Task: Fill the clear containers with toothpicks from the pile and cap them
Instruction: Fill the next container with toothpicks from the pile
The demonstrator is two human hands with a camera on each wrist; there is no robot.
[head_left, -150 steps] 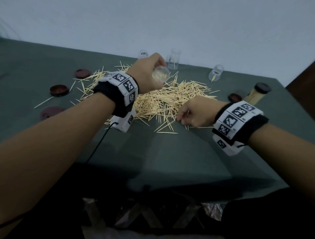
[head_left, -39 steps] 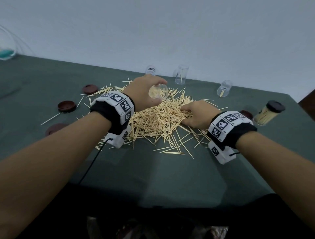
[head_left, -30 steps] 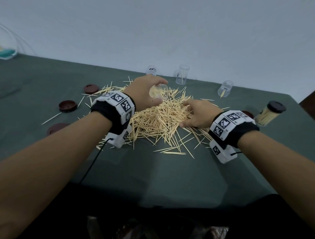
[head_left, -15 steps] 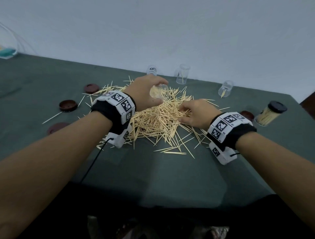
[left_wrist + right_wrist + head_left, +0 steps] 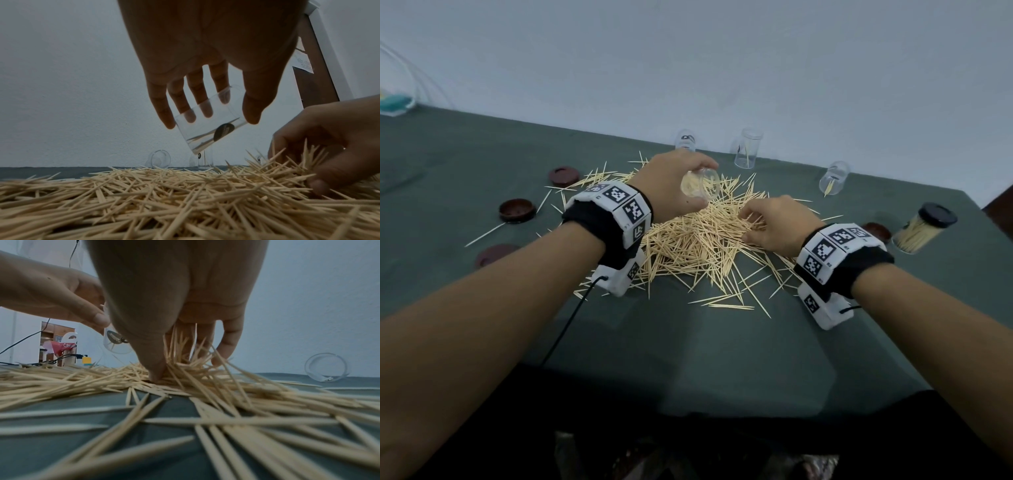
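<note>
A small clear plastic container [image 5: 700, 187] is held tilted in the left hand [image 5: 674, 185] over the heap of pale wooden toothpicks [image 5: 698, 240] on the surface; a bunch is being pinched by the right hand [image 5: 774, 222]. Next, likely: lifting it to the mouth.

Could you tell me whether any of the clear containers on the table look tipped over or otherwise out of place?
Yes. Two empty containers lie tipped on their sides at the table's far edge, one behind the pile and one to its right. Another stands upright between them.
</note>
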